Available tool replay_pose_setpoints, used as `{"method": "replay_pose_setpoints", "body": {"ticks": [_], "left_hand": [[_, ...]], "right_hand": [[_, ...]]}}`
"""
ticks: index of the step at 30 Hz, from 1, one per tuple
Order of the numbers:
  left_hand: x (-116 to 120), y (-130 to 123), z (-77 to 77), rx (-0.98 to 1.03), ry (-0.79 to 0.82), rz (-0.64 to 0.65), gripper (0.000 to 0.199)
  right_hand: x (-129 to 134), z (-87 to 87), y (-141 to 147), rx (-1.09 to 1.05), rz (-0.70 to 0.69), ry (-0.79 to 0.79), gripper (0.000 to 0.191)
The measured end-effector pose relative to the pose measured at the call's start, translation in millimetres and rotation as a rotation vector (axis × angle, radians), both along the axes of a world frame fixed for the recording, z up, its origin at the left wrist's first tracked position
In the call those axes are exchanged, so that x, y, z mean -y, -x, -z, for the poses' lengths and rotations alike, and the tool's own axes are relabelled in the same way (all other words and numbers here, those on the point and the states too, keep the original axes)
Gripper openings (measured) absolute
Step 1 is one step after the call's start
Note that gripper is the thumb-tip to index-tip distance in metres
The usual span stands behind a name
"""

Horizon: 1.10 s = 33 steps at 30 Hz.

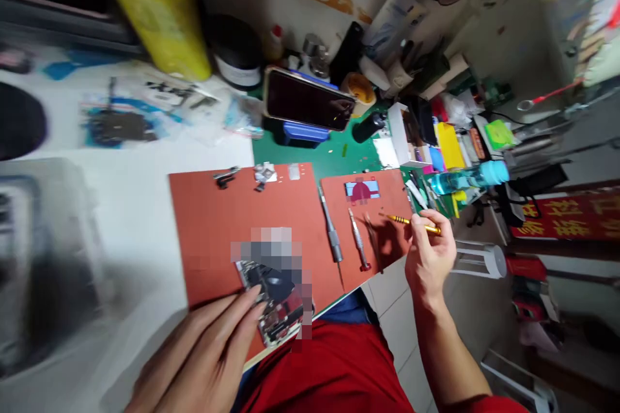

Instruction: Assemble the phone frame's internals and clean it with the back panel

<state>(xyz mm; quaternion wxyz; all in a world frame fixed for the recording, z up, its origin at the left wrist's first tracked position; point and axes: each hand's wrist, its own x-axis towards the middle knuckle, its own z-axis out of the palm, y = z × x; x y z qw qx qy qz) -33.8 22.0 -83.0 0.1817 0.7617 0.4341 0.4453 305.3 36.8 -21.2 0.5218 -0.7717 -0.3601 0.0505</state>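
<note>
An opened smartphone (278, 296) with bare inner parts lies on the brown-red mat, near the table's front edge; pixelation covers its upper and right parts. My left hand (208, 342) reaches in from the lower left, fingers stretched out, fingertips on the phone's left side. Its thumb is not clearly visible. My right hand (431, 254) is closed round a gold screwdriver (404, 220), held above the mat's right edge with its tip pointing left. Between the hands lie a grey screwdriver (332, 231), a silver screwdriver (359, 240) with a red end, and tweezers (373, 240).
Small metal parts (265, 172) sit along the back of the brown-red mat (208, 219). Behind it, a phone (309, 99) leans on a blue stand. A turquoise bottle (469, 178) lies at the right among boxes. A white stool (479, 260) stands beyond my right hand.
</note>
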Motion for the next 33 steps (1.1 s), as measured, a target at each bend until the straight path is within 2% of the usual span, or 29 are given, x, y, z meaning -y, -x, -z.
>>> {"method": "replay_pose_setpoints", "body": {"ticks": [1, 2, 3, 7, 10, 16, 33], "left_hand": [[1.4, -2.6, -4.0, -0.051, 0.039, -0.036, 0.032], [2.9, -5.1, -7.8, -0.035, 0.075, -0.101, 0.029], [4.3, -7.3, -11.1, -0.024, 0.099, -0.114, 0.026], [5.8, -11.0, -18.7, -0.023, 0.186, 0.012, 0.021], [4.2, -10.9, -21.2, 0.034, 0.240, 0.004, 0.020], [2.9, -12.6, -22.2, 0.092, 0.271, -0.004, 0.013], [1.3, -10.5, -19.2, 0.099, 0.241, 0.009, 0.020]], "right_hand": [[3.9, -2.9, 13.3, -0.055, -0.055, 0.014, 0.041], [7.9, -5.0, 27.4, -0.124, -0.119, 0.036, 0.039], [11.9, -6.4, 41.8, -0.210, -0.190, 0.066, 0.036], [22.0, -7.1, 89.6, -0.482, -0.423, 0.216, 0.027], [21.4, -4.7, 108.7, -0.561, -0.498, 0.265, 0.025], [18.1, -3.8, 117.2, -0.554, -0.542, 0.271, 0.022], [23.1, -2.9, 112.8, -0.400, -0.618, 0.276, 0.017]]}}
